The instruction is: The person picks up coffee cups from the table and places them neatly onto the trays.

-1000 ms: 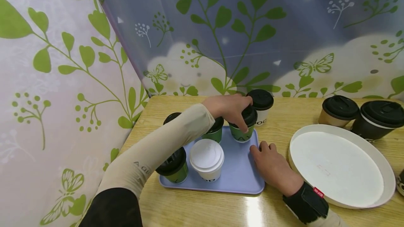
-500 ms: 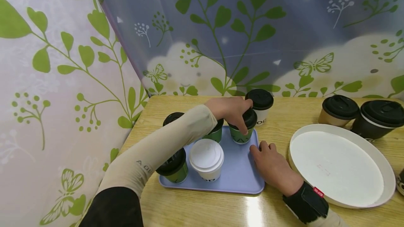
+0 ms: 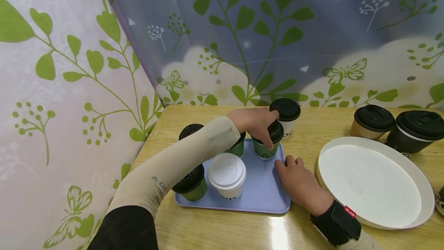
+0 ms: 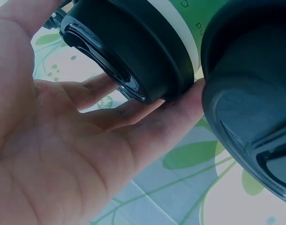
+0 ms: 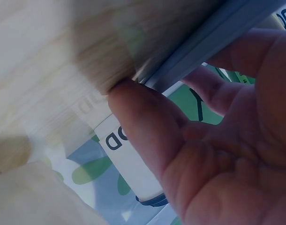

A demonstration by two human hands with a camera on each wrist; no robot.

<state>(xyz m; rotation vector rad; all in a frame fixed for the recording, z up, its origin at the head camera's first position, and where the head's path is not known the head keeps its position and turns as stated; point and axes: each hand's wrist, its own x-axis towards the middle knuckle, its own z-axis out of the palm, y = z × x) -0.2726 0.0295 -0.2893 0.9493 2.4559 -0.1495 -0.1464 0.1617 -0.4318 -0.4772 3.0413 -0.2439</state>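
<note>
At the far right corner of a lavender tray [image 3: 258, 198], my left hand [image 3: 254, 122] grips a green paper cup [image 3: 263, 152] by its black lid, thumb on one side and fingers on the other. The left wrist view shows that lid [image 4: 129, 47] between thumb and fingers, with another black-lidded cup [image 4: 248, 117] beside it. My right hand [image 3: 301, 183] pinches the tray's right edge. On the tray also stand a white cup with a white lid [image 3: 227, 173], a green cup [image 3: 195, 191] at front left and another green cup [image 3: 237, 149], partly hidden by my left arm.
A white cup with a black lid [image 3: 286, 113] stands just behind the gripped cup. At right lies a round white tray [image 3: 371, 188], with a brown cup [image 3: 371, 122] and a black cup [image 3: 416, 130] behind it. A patterned curtain [image 3: 222, 38] borders the table's back.
My left hand and the green cup have shifted slightly right and toward me. My right hand and the tray stay where they were.
</note>
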